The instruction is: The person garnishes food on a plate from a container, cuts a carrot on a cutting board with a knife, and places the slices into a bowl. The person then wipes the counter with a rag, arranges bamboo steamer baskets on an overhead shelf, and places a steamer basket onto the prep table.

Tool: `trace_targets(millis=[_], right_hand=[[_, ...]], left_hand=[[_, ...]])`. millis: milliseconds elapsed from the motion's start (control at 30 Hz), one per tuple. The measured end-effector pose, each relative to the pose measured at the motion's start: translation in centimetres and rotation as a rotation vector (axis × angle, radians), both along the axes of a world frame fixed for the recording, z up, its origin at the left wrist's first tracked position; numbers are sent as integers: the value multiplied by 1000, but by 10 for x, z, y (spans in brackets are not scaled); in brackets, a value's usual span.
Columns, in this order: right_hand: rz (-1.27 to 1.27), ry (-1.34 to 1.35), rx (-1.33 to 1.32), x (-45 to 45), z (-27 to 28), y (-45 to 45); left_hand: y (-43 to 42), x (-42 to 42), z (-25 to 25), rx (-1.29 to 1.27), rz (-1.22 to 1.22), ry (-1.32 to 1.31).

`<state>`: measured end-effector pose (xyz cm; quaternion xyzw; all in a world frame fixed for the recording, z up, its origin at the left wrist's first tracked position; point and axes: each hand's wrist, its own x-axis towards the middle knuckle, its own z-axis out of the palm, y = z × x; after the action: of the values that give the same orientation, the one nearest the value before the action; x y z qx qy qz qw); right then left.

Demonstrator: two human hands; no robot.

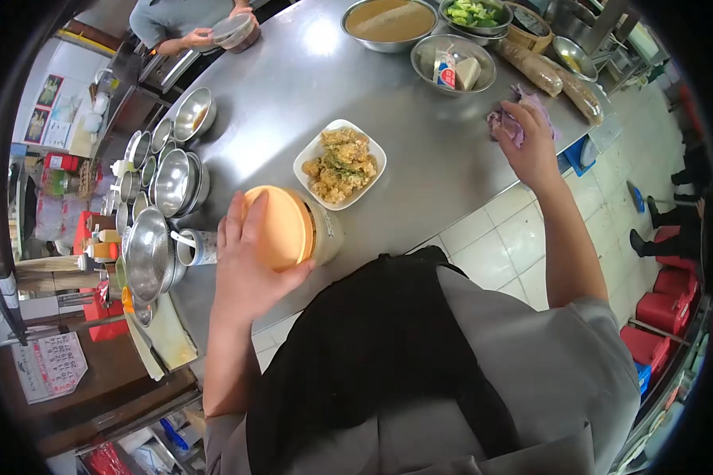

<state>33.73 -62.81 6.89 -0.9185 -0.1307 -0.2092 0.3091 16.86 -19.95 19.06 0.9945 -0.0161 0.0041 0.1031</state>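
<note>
My left hand is clasped over the orange lid of a wide, pale jar, fingers on its left side and thumb at the near edge. The lid appears to sit on the jar. Beyond the jar is a white square bowl of golden fried pieces with green leaves. Over at the table's right edge, my right hand is at a crumpled purple cloth, thumb and fingers apart and curved. Whether its fingertips press on the cloth is hard to see.
Stacked metal bowls line the left side, near a cup with a white spoon. At the back stand a basin of brown liquid, a bowl holding a carton and wrapped rolls. Another person holds a container across the table.
</note>
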Motion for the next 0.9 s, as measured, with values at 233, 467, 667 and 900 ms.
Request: trace_targets(millis=[233, 467, 667, 900], right_hand=[[34, 71, 162, -9, 5, 8], [178, 247, 276, -42, -17, 20], [264, 625, 464, -119, -45, 48], [308, 1108, 702, -192, -43, 124]], left_hand=[[-23, 0, -18, 118, 77, -19], [10, 1, -23, -86, 20, -103], [57, 3, -36, -617, 285, 220], [71, -66, -74, -993, 421, 1]])
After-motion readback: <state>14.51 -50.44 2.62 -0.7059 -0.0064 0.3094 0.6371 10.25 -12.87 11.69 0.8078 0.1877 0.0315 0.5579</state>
